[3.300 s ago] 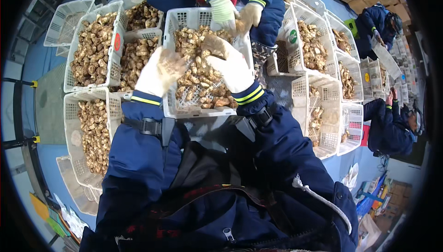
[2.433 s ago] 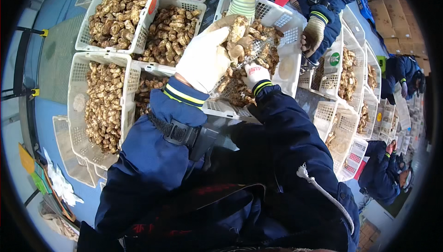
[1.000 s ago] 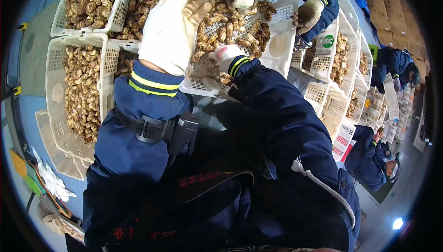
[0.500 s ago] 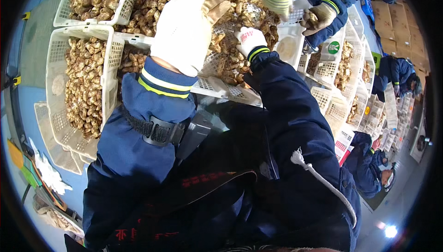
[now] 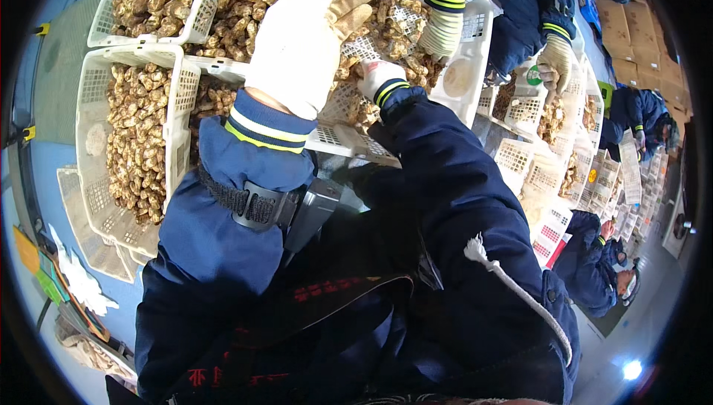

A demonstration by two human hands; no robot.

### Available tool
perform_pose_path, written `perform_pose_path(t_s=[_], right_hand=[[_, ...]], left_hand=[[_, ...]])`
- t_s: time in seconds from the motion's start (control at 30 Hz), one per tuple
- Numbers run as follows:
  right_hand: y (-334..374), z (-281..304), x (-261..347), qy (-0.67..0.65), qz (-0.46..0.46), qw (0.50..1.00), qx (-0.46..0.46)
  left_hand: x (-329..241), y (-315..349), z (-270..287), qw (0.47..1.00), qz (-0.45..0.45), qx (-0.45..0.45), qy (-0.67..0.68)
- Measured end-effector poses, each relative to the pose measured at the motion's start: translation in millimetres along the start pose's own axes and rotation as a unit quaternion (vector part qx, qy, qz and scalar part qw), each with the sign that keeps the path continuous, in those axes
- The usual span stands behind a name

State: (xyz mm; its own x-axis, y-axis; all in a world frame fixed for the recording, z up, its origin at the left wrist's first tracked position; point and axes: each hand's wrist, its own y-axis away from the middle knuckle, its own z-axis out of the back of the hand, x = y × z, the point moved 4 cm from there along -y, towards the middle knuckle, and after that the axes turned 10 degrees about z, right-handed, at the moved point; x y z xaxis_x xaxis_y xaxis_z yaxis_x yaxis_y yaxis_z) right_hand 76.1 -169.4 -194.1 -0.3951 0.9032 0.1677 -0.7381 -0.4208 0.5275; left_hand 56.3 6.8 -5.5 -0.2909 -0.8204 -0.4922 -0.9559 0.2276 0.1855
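Brown and cream mushrooms lie thinly in a white mesh crate in front of me, with bare mesh showing between them. My left hand, in a white glove with tan fingers, is above the left side of this crate. Its fingers are stretched out, and I see nothing held. My right hand, also gloved, reaches low among the mushrooms near the crate's middle. Its fingertips are hard to make out, so any grip is unclear. A co-worker's striped glove touches the mushrooms at the crate's right side.
Fuller mushroom crates stand at the left and far left. The co-worker's other gloved hand is over crates at the right. More people and rows of crates extend right, with cardboard boxes behind.
My right hand has shifted left across the mushrooms. One co-worker's hand has come nearer in the crate; the other, earlier holding a mushroom, has swung right. My left hand stays almost still.
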Motion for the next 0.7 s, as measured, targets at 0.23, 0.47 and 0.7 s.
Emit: perform_pose_path(t_s=[0.23, 0.47, 0.7], right_hand=[[48, 9, -45, -0.071, 0.067, 0.993, -0.058], [93, 153, 37, -0.412, 0.244, 0.824, -0.304], [45, 86, -4, 0.13, 0.087, 0.976, -0.153]], left_hand=[[8, -8, 6, 0.999, -0.027, -0.016, -0.025], [23, -4, 0, 0.991, 0.017, -0.049, -0.126], [21, -15, 5, 0.997, 0.043, -0.015, -0.068]])
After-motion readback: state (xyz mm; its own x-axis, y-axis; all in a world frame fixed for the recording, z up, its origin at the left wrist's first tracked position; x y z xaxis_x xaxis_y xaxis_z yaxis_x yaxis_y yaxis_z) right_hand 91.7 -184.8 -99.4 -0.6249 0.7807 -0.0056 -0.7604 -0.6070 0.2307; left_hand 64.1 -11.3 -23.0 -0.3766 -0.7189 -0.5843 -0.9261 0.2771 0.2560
